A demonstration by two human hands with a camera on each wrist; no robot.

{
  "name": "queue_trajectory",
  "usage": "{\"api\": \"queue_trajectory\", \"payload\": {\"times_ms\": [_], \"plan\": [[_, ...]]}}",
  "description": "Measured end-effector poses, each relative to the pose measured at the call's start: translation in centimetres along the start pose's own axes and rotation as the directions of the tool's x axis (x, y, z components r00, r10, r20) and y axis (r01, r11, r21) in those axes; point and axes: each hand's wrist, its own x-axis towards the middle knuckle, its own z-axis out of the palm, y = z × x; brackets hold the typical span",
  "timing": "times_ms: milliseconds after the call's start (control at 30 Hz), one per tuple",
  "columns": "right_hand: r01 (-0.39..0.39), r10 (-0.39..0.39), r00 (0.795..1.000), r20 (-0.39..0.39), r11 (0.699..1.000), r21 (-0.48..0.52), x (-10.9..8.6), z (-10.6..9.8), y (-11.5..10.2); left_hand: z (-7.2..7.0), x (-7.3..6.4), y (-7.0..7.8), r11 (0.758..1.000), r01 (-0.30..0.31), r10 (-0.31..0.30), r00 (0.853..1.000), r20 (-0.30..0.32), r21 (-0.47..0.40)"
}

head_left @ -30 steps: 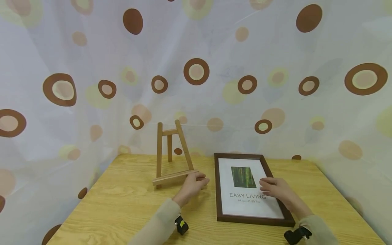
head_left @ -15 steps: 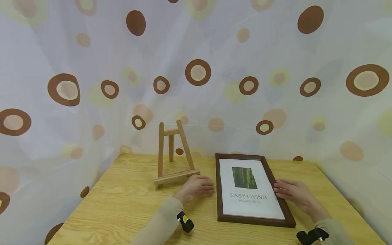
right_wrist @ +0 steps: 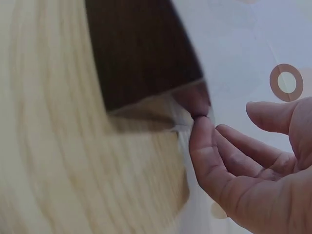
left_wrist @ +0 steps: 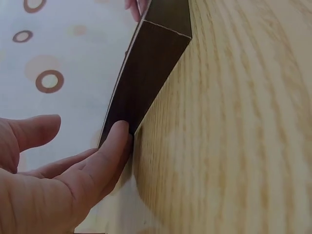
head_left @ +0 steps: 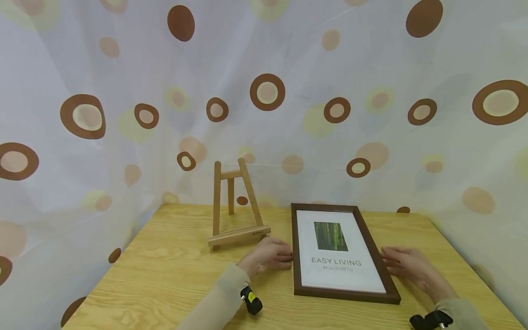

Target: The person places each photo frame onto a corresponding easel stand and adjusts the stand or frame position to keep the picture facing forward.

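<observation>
A dark brown picture frame (head_left: 341,254) lies flat on the wooden table (head_left: 156,275), its white sheet showing a green forest print and the words "EASY LIVING". My left hand (head_left: 268,256) is at the frame's left edge; in the left wrist view its fingertips meet the dark side (left_wrist: 141,78), thumb apart. On the opposite side, my right hand (head_left: 414,268) has its fingers by the right edge. The right wrist view shows those fingers extended at the frame's dark side (right_wrist: 146,53), thumb apart. Neither hand grips it.
A small wooden easel (head_left: 237,206) stands upright at the back left, its lower ledge just beyond my left hand. Behind the table hangs a white sheet with brown and yellow circles (head_left: 267,92). Black devices are strapped to both wrists.
My right hand has moved right, from over the frame to beside its right edge. My left hand has shifted right, from the easel's ledge to the frame's left edge. The frame stays put.
</observation>
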Motion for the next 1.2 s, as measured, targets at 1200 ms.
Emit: {"api": "queue_trajectory", "payload": {"times_ms": [1200], "plan": [[-0.024,-0.013,0.956,0.295,0.992,0.121,-0.7,-1.1,1.2,0.5,-0.5,-0.2,1.000,0.015,-0.015,1.000,0.002,0.012]]}}
